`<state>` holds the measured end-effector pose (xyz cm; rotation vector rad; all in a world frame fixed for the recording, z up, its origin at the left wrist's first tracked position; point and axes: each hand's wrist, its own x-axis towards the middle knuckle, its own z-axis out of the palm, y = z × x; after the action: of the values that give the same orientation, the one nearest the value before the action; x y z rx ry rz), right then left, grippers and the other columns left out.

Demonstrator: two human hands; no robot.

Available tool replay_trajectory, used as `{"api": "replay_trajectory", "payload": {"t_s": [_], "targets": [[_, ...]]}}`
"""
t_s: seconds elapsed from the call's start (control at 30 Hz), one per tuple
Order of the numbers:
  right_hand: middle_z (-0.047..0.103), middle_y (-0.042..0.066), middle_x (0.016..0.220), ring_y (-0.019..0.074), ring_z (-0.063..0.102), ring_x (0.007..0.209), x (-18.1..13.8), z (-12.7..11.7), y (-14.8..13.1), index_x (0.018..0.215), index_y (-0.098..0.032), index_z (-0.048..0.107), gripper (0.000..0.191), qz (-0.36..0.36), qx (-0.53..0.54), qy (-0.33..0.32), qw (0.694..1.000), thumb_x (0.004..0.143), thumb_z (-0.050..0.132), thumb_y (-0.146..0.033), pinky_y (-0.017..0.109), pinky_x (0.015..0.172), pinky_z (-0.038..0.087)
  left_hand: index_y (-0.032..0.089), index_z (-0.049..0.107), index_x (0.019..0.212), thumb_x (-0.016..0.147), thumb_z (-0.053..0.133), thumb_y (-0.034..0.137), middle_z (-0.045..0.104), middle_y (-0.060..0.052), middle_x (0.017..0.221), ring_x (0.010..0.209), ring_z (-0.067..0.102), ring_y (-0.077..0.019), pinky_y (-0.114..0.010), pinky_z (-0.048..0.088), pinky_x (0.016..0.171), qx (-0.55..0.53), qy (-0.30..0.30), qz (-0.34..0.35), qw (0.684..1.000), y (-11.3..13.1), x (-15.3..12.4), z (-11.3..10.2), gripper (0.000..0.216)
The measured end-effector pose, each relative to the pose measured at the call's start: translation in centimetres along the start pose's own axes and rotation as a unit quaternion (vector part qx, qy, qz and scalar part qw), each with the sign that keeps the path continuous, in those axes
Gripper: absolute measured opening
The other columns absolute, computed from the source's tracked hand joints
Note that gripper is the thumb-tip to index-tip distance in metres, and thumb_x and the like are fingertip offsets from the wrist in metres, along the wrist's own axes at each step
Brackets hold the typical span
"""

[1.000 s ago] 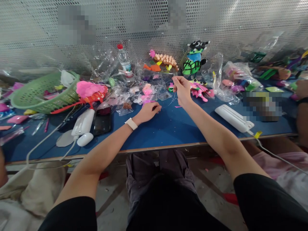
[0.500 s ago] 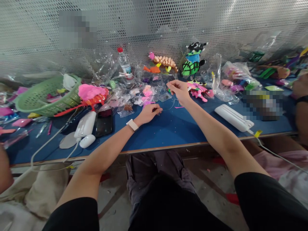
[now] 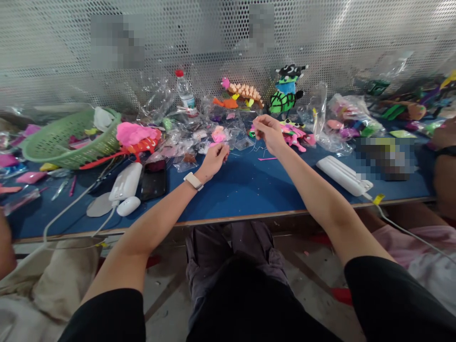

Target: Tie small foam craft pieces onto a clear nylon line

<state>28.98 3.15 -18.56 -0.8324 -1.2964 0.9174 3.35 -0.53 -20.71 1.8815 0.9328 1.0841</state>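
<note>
My left hand (image 3: pixel 214 160), with a white band at the wrist, hovers over the blue table (image 3: pixel 249 190) with its fingers pinched together. My right hand (image 3: pixel 269 132) is raised a little farther back, fingers pinched too. A thin thread (image 3: pixel 254 148) hangs between and below the two hands; it is barely visible. Small pink felt pieces (image 3: pixel 218 135) in clear bags lie just behind my left hand. A pink and green felt toy (image 3: pixel 295 133) lies right of my right hand.
A green basket (image 3: pixel 67 137) and a pink felt pile (image 3: pixel 133 134) sit at the left. A white device (image 3: pixel 124 183), a white mouse (image 3: pixel 127 205) and a black phone (image 3: pixel 153 179) lie near the front left. A water bottle (image 3: pixel 185 92), felt animals (image 3: pixel 287 92) and a white bar (image 3: pixel 344 175) stand around.
My left hand has lifted off the table and moved back toward the pink pieces. My right hand dropped, then shifted slightly right, still pinching the thread.
</note>
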Motion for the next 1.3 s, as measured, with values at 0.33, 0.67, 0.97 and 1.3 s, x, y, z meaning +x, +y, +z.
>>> {"api": "replay_trajectory", "payload": {"t_s": [0.33,0.67,0.97,1.3], "targets": [[0.054,-0.003,0.067,0.0125,0.049,0.059,-0.1,-0.1,0.1,0.08,-0.026,0.065,0.035,-0.002,0.011,0.038,0.999,0.084,0.092,-0.049,0.029,0.053,0.041,0.021,0.064,0.083,0.11,0.072,0.051,0.069,-0.003,0.078,0.071,0.064,-0.0133,-0.027,0.055,0.071,-0.038,0.033,0.021,0.998,0.2,0.1,0.0,0.041],[0.057,-0.003,0.066,0.0119,0.046,0.058,-1.8,2.0,-0.6,0.074,-0.027,0.06,0.044,0.03,-0.025,-0.031,0.999,0.073,0.093,-0.055,0.03,0.053,0.043,0.021,0.065,0.083,0.11,0.07,0.044,0.068,-0.003,0.076,0.07,0.064,-0.015,-0.029,0.054,0.069,0.001,0.024,0.043,0.999,0.4,0.0,0.1,0.036],[0.054,-0.004,0.065,0.0131,0.047,0.056,-1.5,1.7,-0.5,0.082,-0.028,0.063,0.037,-0.002,-0.075,0.039,0.996,0.086,0.087,-0.056,0.031,0.051,0.043,0.022,0.057,0.078,0.111,0.066,0.049,0.065,-0.003,0.077,0.067,0.061,-0.0161,-0.034,0.056,0.071,0.029,0.012,0.028,0.999,0.6,0.0,-0.1,0.044],[0.058,-0.005,0.064,0.0124,0.049,0.053,-0.9,0.9,0.2,0.084,-0.026,0.068,0.037,-0.003,-0.065,0.047,0.997,0.082,0.089,-0.057,0.029,0.05,0.043,0.022,0.067,0.077,0.115,0.044,0.05,0.074,-0.005,0.077,0.074,0.069,-0.0194,-0.037,0.056,0.084,0.143,-0.03,0.1,0.984,1.5,-0.5,-0.2,0.053]]}}
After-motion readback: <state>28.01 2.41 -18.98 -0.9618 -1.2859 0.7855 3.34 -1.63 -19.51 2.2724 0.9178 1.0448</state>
